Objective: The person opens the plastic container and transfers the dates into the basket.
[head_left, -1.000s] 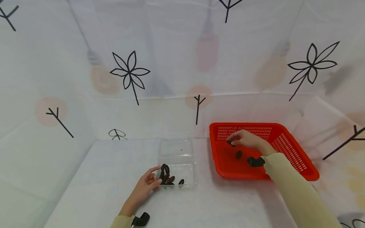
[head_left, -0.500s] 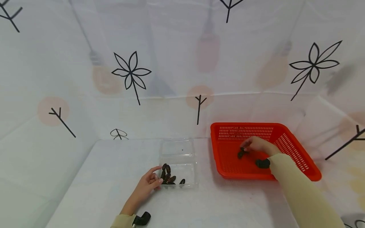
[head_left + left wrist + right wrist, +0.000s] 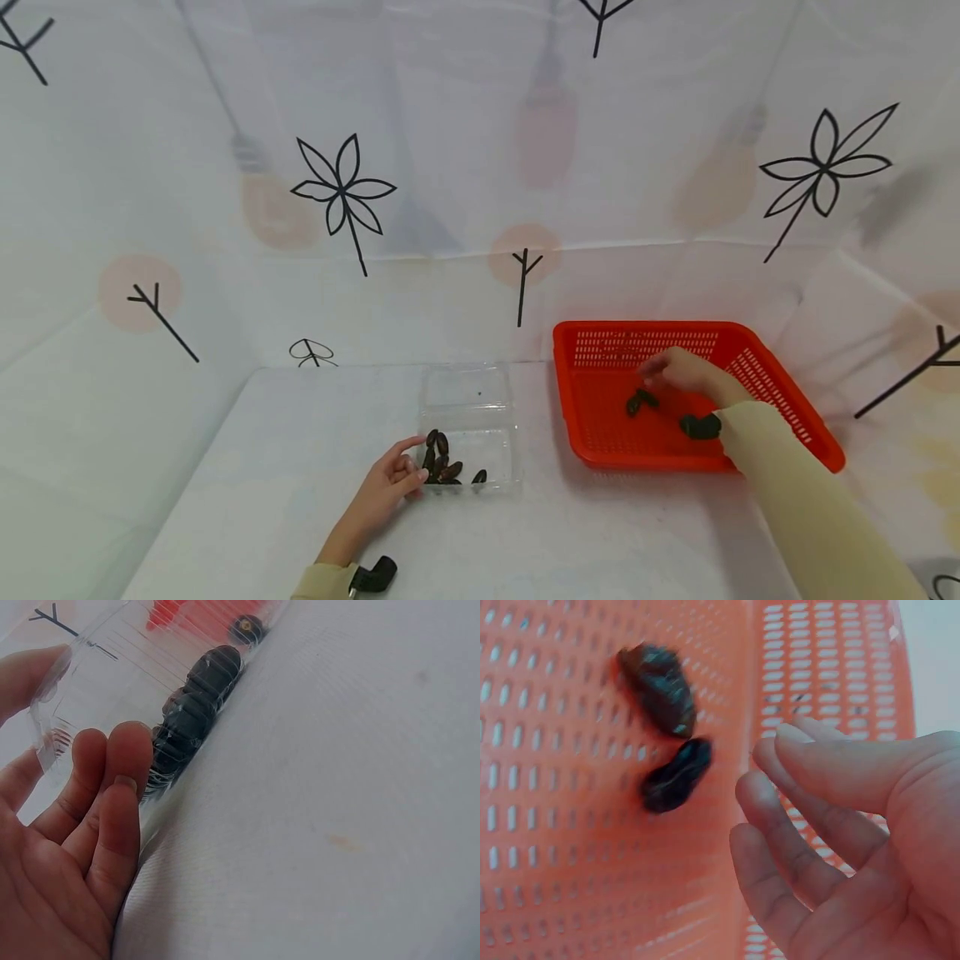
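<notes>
**Two dark fruits (image 3: 660, 690) low in the red basket (image 3: 645, 460), under a bare right hand (image 3: 686, 372)**

On the basket's floor the two fruits are seen end to end, touching or almost; one is pointed roughly toward the basket's near rim, the other is slanted down to the right; the right hand's grip is spread, with nothing held in it; the fruits are found apart from its fingertips, below them and perhaps a bit toward the near rim; they are reached far more easily from there than from the left hand (image 3: 392, 479), by which a clear box (image 3: 491, 454) is held at its left edge; that box is placed on the worktop (image 3: 570, 533), left of the basket, and more dark fruits (image 3: 442, 446) are seen in it.
</notes>
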Available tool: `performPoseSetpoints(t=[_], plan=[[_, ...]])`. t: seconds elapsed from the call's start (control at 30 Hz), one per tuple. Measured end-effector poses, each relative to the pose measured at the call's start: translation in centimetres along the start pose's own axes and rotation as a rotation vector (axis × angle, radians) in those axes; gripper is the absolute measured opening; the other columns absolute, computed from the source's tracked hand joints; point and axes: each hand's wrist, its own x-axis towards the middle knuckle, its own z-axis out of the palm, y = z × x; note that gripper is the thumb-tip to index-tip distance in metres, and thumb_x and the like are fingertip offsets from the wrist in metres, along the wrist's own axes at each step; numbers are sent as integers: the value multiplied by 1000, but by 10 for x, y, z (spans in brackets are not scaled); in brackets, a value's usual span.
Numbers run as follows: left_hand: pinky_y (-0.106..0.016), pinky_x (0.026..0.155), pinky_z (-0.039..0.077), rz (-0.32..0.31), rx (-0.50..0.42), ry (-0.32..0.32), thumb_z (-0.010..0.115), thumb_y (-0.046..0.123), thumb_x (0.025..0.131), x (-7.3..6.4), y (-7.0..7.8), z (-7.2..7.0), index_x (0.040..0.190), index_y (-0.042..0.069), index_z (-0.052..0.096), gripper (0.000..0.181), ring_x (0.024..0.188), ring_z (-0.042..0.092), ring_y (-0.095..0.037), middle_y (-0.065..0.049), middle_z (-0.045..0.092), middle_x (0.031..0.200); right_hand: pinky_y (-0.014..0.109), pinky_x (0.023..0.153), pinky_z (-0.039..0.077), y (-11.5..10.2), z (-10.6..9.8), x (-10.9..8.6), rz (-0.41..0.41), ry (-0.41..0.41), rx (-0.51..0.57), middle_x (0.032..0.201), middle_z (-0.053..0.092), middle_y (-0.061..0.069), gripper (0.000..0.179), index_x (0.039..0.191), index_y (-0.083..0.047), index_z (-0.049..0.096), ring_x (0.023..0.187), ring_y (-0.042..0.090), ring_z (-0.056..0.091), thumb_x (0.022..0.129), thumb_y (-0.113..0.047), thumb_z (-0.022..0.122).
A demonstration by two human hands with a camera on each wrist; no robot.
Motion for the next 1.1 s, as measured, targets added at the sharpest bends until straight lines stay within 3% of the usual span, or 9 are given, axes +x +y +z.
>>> performPoseSetpoints(t=[0.4, 0.6, 0.8, 1.1], plan=[[-29, 68, 53, 10, -7, -5, 67, 12, 96, 1, -2, 0, 147, 4, 42, 57, 71, 62, -18, -5, 53, 80, 53, 96, 47, -73, 5, -4, -152, 14, 18, 127, 63, 19, 36, 132, -1, 62, 113, 33, 60, 97, -11, 63], [-30, 69, 53, 8, -9, -6, 67, 12, 96, 0, -2, 0, 147, 4, 42, 57, 71, 63, -18, -5, 52, 81, 50, 94, 50, -107, 23, 2, -242, -1, 37, 119, 67, 13, 31, 126, -3, 66, 108, 28, 62, 96, -9, 65], [-30, 69, 53, 10, -21, -10, 67, 13, 96, 1, -1, 1, 148, 4, 42, 58, 71, 62, -18, -5, 52, 81, 42, 90, 52, -131, 47, 10, -327, -26, -23, 109, 71, 2, 26, 120, -9, 71, 103, 24, 65, 95, -8, 67], [-30, 69, 53, 9, -27, -5, 67, 12, 97, 0, -1, 0, 148, 3, 41, 58, 71, 62, -21, -5, 52, 82, 35, 85, 54, -162, 80, 22, -362, -161, 3, 105, 71, -1, 22, 114, -12, 73, 98, 19, 65, 94, -6, 66]])
